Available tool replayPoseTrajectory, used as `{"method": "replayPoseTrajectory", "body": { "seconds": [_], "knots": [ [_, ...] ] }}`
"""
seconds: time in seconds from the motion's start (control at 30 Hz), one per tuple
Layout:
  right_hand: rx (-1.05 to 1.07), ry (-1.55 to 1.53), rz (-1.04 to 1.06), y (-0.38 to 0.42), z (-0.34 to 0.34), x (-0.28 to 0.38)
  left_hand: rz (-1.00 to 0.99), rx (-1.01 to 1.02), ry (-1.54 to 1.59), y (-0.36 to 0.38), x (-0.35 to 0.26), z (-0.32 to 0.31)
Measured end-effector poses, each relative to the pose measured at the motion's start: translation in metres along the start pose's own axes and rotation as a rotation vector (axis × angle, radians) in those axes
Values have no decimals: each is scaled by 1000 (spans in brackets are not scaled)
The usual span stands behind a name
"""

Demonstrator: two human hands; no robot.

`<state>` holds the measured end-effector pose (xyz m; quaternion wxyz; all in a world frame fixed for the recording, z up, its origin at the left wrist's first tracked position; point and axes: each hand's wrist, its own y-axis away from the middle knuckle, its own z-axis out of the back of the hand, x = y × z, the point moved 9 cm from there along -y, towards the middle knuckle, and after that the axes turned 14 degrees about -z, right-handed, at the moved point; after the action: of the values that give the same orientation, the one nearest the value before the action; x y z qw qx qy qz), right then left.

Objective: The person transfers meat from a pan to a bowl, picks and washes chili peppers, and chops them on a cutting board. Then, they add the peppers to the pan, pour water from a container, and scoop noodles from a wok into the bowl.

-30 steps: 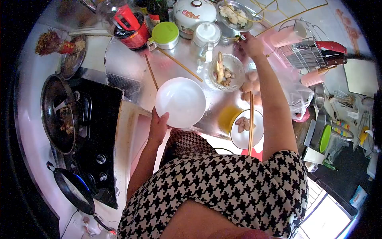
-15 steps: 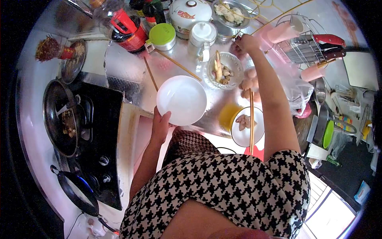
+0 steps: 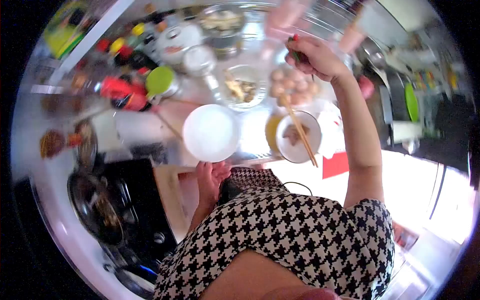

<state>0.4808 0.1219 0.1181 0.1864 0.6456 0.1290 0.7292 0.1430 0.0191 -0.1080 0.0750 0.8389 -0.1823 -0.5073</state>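
My right hand (image 3: 317, 57) is raised over the back right of the metal counter, its fingers closed on something small, green and red (image 3: 297, 52), too blurred to name. At the counter's front edge, my left hand (image 3: 212, 179) has its fingers apart, just below the white bowl (image 3: 211, 133), and holds nothing. The bowl rests on the counter. To its right stands a second white bowl (image 3: 303, 150) with pale meat pieces (image 3: 294, 135) in it and chopsticks (image 3: 303, 130) across its rim. Behind them is a glass dish (image 3: 243, 87) of ginger and garlic.
Eggs (image 3: 295, 87) lie beyond the meat bowl. A green-lidded jar (image 3: 161, 82), a glass jar (image 3: 199, 60), a lidded pot (image 3: 180, 42) and red-labelled bottle (image 3: 122, 93) stand at the back left. A pan (image 3: 95, 207) sits on the black stove (image 3: 145, 200).
My left hand has let go of the white bowl and opened. My right hand has lifted away from the back of the counter with the green and red thing. The camera view has shifted.
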Motion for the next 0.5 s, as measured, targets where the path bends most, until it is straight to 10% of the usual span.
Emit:
{"method": "replayPoseTrajectory", "body": {
  "seconds": [0.23,0.43,0.47,0.5],
  "knots": [
    [-489,-19,391,95,175,44,208,-231,-55,54,53,29],
    [-1665,579,-8,130,511,0,228,-121,-276,56,58,-30],
    [-2038,674,209,147,531,1,227,-133,-297,54,56,-31],
    [-1806,413,221,142,535,0,232,-95,-318,46,57,-37]
  ]
}}
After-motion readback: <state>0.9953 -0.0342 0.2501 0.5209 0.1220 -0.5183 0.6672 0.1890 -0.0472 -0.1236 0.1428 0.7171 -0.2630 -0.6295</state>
